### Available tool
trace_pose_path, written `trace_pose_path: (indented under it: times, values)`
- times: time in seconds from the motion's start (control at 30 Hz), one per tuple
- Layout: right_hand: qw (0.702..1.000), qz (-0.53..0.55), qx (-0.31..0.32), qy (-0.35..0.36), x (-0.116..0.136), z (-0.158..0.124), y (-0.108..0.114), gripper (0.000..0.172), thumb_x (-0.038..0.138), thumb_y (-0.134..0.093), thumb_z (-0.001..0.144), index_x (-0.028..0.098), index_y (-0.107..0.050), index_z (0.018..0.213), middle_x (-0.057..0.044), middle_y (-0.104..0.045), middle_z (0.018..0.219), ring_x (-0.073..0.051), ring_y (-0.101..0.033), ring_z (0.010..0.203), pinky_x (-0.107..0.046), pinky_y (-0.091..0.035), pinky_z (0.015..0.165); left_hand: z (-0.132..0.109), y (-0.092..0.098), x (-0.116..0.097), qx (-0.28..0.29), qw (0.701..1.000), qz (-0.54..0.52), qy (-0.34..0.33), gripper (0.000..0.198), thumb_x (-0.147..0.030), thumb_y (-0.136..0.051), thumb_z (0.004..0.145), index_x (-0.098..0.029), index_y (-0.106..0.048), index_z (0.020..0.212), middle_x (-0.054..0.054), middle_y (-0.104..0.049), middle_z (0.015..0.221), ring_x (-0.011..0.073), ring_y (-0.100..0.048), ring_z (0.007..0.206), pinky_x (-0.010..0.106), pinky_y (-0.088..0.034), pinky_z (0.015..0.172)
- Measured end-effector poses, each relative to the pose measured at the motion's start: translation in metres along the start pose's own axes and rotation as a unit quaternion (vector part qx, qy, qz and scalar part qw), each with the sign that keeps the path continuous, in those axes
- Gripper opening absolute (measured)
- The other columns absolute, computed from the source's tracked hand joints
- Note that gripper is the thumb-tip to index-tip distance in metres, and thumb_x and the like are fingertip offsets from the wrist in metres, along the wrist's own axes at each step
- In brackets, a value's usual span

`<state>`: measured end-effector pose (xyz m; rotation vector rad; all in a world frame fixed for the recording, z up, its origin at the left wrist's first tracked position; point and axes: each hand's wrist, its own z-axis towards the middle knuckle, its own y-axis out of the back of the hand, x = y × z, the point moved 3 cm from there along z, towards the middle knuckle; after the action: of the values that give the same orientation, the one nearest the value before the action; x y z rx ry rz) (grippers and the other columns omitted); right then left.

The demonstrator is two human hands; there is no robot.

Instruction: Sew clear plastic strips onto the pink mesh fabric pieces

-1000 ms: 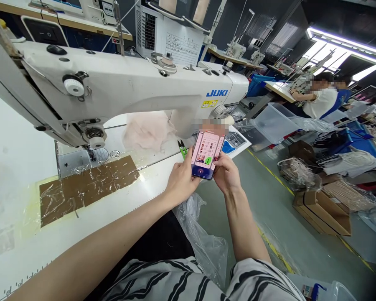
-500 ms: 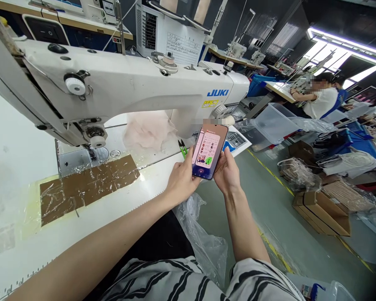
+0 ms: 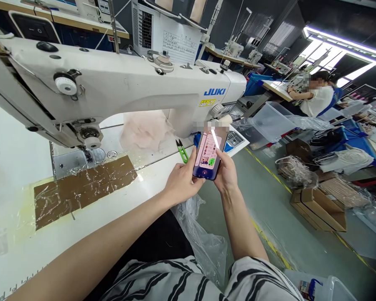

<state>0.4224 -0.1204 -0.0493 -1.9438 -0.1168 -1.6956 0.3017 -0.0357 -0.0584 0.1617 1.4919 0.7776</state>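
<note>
A smartphone (image 3: 207, 155) with a lit screen is held upright and tilted in front of me, over the table's right front edge. My left hand (image 3: 182, 179) is closed around its left side and lower edge. Against the right side, my right hand (image 3: 228, 170) grips the phone with its thumb lying over the screen; the fingers behind it are hidden. Green-handled thread snips (image 3: 182, 151) lie on the table just left of the phone. Beyond them, a pale pink sheer fabric (image 3: 147, 130) lies bunched under the arm of a white sewing machine (image 3: 138, 90).
A brown taped panel (image 3: 86, 188) lies in front of the needle. Clear plastic sheeting (image 3: 203, 238) hangs beside my lap. To the right are a cardboard box (image 3: 318, 209), a transparent bin (image 3: 271, 121) and a seated person (image 3: 316, 98) at another table.
My right thumb has moved left from the phone's edge onto its screen. The view has shifted slightly, while the phone stays in both hands.
</note>
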Motion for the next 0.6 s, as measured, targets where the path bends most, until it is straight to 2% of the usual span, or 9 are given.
trace_pose_path:
  times: [0.1,0.27,0.4,0.5,0.6]
  values:
    - [1.0,0.006,-0.008,0.001,-0.0015,0.0016,-0.0005,0.025,0.039,-0.078,0.068,0.02,-0.07,0.082,0.001,-0.076,0.083,-0.023,-0.073,0.09,-0.038,-0.058,0.09,0.0005,0.0004,0.0014,0.004,1.0,-0.013,0.014,0.082,-0.033,-0.052,0.088,-0.024,-0.009,0.158,0.003,-0.069,0.114,0.0262,-0.057,0.095,0.037,-0.045,0.089]
    - [1.0,0.006,-0.008,-0.007,-0.0017,0.0029,-0.0016,0.026,0.04,-0.075,0.072,0.019,-0.07,0.086,-0.002,-0.077,0.089,-0.026,-0.072,0.097,-0.039,-0.058,0.09,0.0022,-0.0014,0.0056,0.031,0.998,-0.048,0.023,0.081,-0.033,-0.047,0.091,-0.024,-0.003,0.158,0.003,-0.07,0.105,0.0271,-0.058,0.095,0.037,-0.045,0.082]
    - [1.0,0.009,-0.01,-0.01,-0.0006,0.0014,-0.0016,0.023,0.038,-0.075,0.073,0.019,-0.07,0.085,-0.002,-0.077,0.089,-0.026,-0.071,0.1,-0.039,-0.058,0.09,0.0025,-0.0031,0.0066,0.037,0.998,-0.052,0.023,0.081,-0.031,-0.045,0.092,-0.023,0.0,0.158,0.003,-0.071,0.1,0.028,-0.059,0.098,0.037,-0.045,0.083]
    - [1.0,0.016,-0.012,-0.005,-0.0017,0.0011,-0.0015,0.023,0.038,-0.072,0.075,0.02,-0.071,0.089,-0.002,-0.077,0.092,-0.025,-0.07,0.103,-0.039,-0.058,0.092,0.0017,-0.0027,0.0061,0.021,0.998,-0.043,0.03,0.088,-0.038,-0.052,0.089,-0.022,0.0,0.158,0.006,-0.069,0.111,0.0307,-0.057,0.103,0.04,-0.046,0.085]
    - [1.0,0.024,-0.014,-0.001,-0.0041,0.0029,-0.0009,0.025,0.041,-0.066,0.08,0.021,-0.07,0.095,-0.002,-0.076,0.097,-0.025,-0.07,0.105,-0.04,-0.057,0.094,0.0011,-0.0015,0.0047,0.001,0.997,-0.072,0.022,0.097,-0.037,-0.057,0.086,-0.022,0.008,0.157,0.007,-0.065,0.126,0.029,-0.06,0.103,0.041,-0.046,0.088]
